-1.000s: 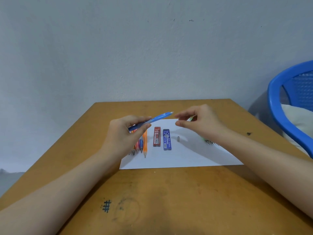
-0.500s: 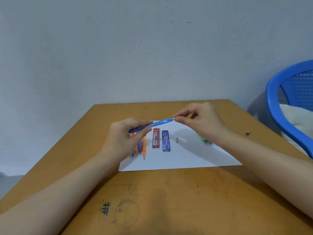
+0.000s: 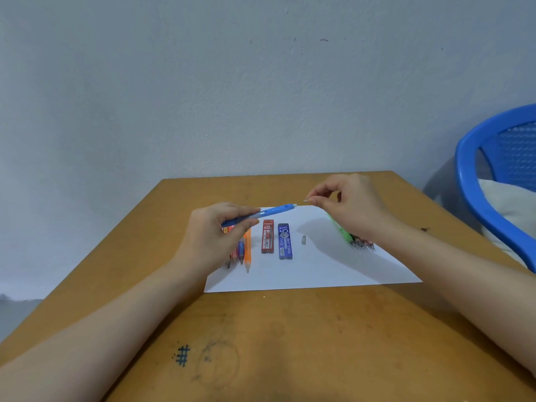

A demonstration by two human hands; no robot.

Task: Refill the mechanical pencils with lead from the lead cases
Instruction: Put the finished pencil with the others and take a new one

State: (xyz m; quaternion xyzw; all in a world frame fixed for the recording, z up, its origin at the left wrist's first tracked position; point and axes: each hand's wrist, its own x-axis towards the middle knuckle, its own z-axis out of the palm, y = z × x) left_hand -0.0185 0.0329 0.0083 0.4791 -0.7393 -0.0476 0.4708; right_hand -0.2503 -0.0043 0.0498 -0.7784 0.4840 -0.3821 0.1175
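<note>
Head view: left hand [image 3: 214, 236] grips the blue mechanical pencil [image 3: 275, 210] above the paper [image 3: 319, 265] — right hand [image 3: 353, 207] pinches a small pale piece [image 3: 306, 200] just beside its right end; red lead case [image 3: 267, 236] and blue lead case [image 3: 285, 241] lie on the paper.

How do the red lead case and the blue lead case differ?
Colour: the red lead case is red, the blue lead case dark blue. Print: the red one shows 2B, the blue one a large 5 and PENCIL LEAD. Position: the blue one's near end lies closer to the person. Both lie flat, side by side on the white paper, untouched.
</note>
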